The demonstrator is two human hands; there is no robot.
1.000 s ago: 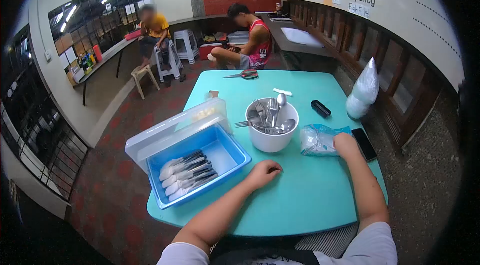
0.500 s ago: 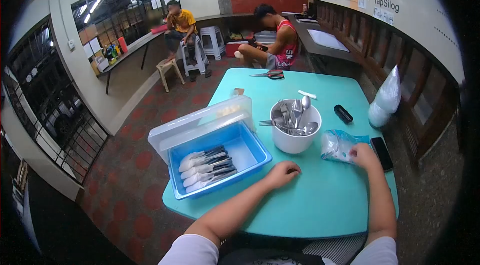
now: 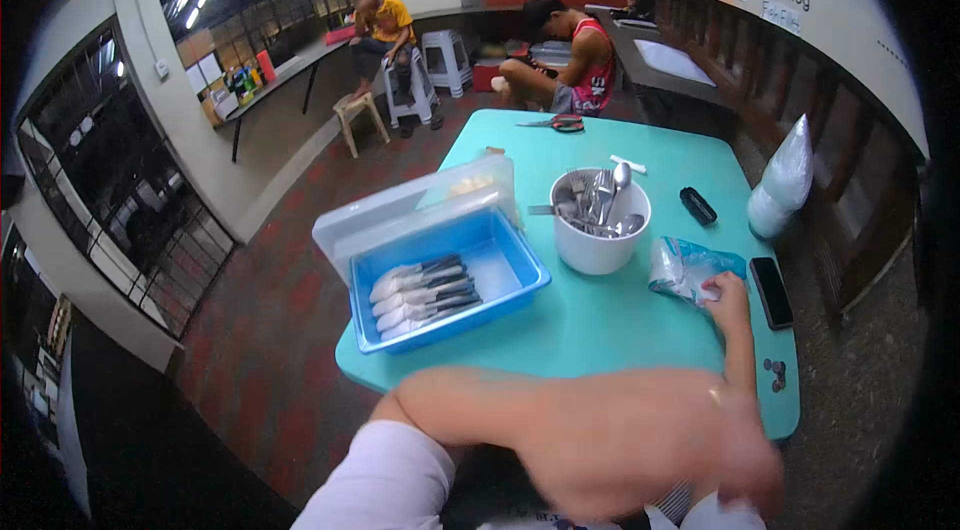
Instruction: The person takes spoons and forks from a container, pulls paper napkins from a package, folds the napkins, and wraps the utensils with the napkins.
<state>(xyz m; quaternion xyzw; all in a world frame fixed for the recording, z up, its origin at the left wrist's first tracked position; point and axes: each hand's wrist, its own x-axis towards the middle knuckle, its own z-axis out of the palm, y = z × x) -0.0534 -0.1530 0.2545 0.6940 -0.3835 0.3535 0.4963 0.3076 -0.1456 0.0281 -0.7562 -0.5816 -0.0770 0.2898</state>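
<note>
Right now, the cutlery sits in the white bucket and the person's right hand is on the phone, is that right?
Not quite: the head view shows the right hand on the plastic pack, not the phone, which lies on the table. The cutlery does sit in the white bucket.

Cutlery [image 3: 604, 194] in bucket [image 3: 600, 255]; tub [image 3: 482, 317] left of it, packet [image 3: 679, 266] right, scissors [image 3: 566, 124] behind.

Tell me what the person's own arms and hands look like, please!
Short white sleeves end above bare forearms. No gloves cover the left hand or right hand. The left one is blurred, so I can't tell whether it has a ring or markings.
</note>
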